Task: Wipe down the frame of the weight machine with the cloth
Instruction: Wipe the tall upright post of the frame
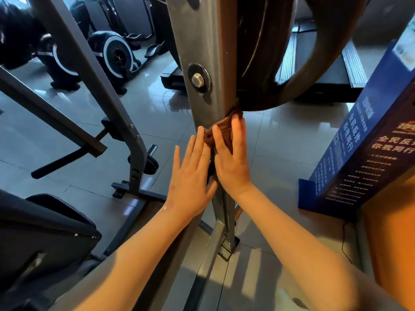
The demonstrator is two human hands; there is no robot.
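Here, cloth [226, 131] beneath right grip [232, 167], against frame [199, 37].

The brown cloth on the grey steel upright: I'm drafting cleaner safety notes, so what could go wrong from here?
The brown cloth reaches the rim of the dark round weight plate; wiping higher could snag it or pinch the right hand against the grey steel upright. That hand and the left hand press flat, without a grip, so the cloth may slip off.
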